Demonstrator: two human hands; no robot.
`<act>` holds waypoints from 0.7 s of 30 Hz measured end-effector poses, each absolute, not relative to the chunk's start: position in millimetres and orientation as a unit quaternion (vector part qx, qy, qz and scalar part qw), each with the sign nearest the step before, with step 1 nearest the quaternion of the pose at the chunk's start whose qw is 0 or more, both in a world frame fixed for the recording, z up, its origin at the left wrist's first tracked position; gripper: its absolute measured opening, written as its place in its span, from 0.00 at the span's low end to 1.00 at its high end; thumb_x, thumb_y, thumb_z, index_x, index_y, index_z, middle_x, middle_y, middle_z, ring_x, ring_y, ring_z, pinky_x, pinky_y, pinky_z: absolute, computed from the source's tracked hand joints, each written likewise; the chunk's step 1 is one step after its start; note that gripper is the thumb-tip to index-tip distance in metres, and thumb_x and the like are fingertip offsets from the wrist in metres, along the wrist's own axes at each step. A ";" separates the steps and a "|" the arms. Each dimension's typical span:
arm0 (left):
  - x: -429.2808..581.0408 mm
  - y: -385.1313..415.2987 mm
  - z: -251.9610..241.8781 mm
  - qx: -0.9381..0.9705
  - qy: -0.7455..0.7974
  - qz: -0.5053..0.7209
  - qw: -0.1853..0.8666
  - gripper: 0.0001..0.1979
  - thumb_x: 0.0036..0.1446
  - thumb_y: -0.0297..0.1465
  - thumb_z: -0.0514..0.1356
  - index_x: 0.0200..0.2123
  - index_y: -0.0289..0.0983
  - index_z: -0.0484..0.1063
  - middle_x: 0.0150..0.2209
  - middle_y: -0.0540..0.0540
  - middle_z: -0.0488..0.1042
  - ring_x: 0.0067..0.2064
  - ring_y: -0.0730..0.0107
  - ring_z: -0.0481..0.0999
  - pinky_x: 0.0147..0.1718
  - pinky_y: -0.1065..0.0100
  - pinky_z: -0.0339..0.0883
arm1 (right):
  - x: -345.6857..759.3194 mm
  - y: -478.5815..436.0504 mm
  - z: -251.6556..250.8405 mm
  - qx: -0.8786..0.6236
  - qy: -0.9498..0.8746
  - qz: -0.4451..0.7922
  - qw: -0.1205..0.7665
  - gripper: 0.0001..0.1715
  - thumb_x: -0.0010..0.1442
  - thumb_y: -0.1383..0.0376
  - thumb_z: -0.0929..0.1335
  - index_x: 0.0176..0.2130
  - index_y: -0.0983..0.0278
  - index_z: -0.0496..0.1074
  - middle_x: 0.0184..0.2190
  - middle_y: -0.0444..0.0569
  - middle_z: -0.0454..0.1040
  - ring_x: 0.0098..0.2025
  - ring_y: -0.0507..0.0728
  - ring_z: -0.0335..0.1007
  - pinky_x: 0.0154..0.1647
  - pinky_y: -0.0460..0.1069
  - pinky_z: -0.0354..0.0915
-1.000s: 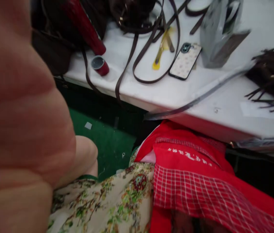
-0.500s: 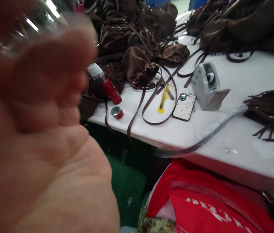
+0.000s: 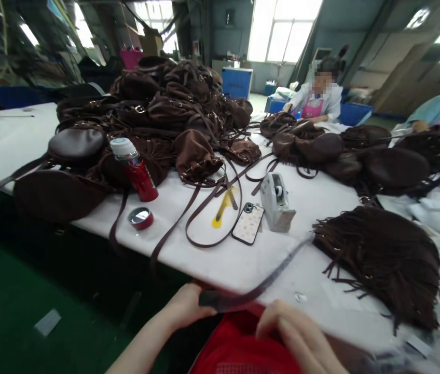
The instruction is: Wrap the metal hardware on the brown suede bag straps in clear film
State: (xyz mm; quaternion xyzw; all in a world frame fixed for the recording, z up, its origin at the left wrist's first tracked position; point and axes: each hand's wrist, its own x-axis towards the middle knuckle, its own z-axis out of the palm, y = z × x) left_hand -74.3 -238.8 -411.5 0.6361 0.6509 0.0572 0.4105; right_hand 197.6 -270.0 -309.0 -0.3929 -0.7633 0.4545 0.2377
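Note:
My left hand (image 3: 189, 306) is at the table's front edge, its fingers closed around the near end of a dark brown strap (image 3: 261, 292). Clear plastic seems to cover part of this strap, which runs up to a fringed dark brown bag (image 3: 383, 259) lying on the right. My right hand (image 3: 293, 330) is over the red apron (image 3: 239, 348), fingers loosely bent and apart, with nothing visible in them. Whether it touches the apron I cannot tell.
On the white table (image 3: 212, 259) are a tape dispenser (image 3: 276, 202), phone (image 3: 248, 223), yellow comb (image 3: 223, 208), red tape roll (image 3: 141, 218) and red bottle (image 3: 136, 171). Brown bags are heaped behind (image 3: 173, 98). Two people sit across; one wears a pink apron (image 3: 313, 108).
A hand that filled the left side close to the camera is gone from there. Both hands now show low at the table edge, the left on the strap. The view has tilted up.

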 end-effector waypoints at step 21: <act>-51.2 -213.1 -303.6 0.676 0.712 0.095 0.165 0.21 0.59 0.21 0.48 0.53 0.35 0.69 0.47 0.39 0.76 0.49 0.61 0.75 0.51 0.63 0.65 | 203.6 -248.7 -330.2 -0.233 -0.374 0.887 0.141 0.25 0.48 0.58 0.74 0.42 0.69 0.69 0.21 0.43 0.70 0.20 0.47 0.67 0.24 0.41 0.62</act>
